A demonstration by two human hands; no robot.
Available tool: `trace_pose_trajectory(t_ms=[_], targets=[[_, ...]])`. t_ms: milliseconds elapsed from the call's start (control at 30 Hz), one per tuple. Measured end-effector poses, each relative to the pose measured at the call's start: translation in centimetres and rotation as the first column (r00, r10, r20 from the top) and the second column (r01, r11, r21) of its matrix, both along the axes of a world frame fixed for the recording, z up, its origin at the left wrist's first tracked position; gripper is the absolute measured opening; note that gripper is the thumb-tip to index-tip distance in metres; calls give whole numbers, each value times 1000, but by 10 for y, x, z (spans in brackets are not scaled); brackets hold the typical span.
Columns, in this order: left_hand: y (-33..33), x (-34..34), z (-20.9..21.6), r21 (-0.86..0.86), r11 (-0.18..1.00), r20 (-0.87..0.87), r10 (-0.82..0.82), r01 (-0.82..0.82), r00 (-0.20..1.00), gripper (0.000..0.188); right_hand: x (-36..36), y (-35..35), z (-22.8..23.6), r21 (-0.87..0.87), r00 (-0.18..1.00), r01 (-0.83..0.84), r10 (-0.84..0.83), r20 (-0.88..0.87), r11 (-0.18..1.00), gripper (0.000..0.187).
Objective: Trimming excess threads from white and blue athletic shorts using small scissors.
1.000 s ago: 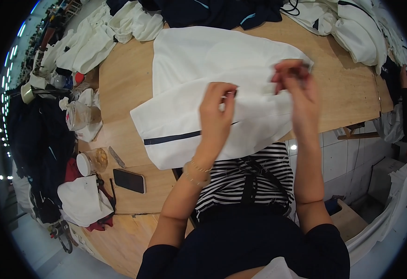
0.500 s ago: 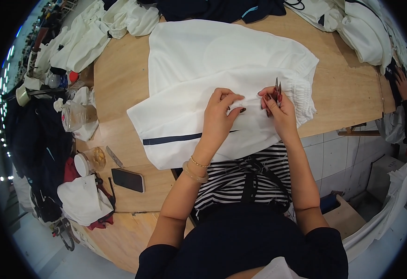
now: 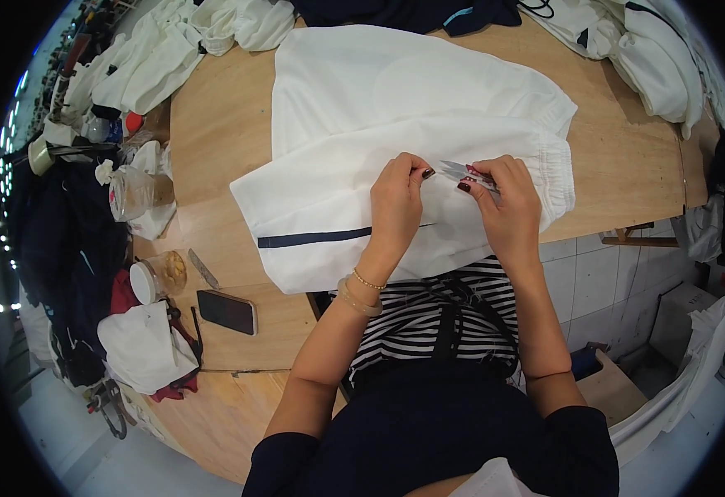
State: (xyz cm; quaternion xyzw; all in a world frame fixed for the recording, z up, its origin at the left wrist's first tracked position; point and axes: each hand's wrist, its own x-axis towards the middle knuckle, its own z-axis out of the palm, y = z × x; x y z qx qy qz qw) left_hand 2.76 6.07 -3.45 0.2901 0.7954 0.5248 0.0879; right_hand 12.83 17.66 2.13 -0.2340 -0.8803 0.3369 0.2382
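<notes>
Two hands at work, one garment beneath them! The white shorts lie spread across the table, their near edge reaching the person's lap, one gathered waistband over on the right, one dark stripe along the near side. One pair of snips in play, and it's in the right hand: thumb and fingers pressed around the snips, two blades slightly parted, tips pointing left over the white cloth. And the left hand? Thumb and forefinger come together in a tight pinch, just beside those tips; whether a thread sits between them, the view cannot tell. Two bracelets on that wrist.

Out to the left, count them: one phone flat on the wood, one knife above it, one jar on its side with its white lid facing left. One folded white cloth sits below the jar. Along the far edge, navy fabric in the middle, with two white heaps, one left, one right.
</notes>
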Motion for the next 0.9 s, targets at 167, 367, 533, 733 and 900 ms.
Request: trace_pose_trajectory(t_ms=[167,367,533,733,900], targets=[[2,1,0,8,1000,-28,-10,10,1000,2,1,0,5,149,993,-51,35,113,988,14],[3,4,4,39,999,-48,1,1,999,2,-2,0,7,162,981,-124,96,169,979,14],[4,3,2,75,997,-58,12,-8,998,3,-4,0,9,203,977,-141,103,189,969,15],[4,2,0,84,996,-74,16,-9,997,4,-6,0,11,205,971,-126,78,228,971,15],[5,3,2,82,997,-66,20,-14,998,5,-6,1,13,179,971,-138,98,218,974,14]])
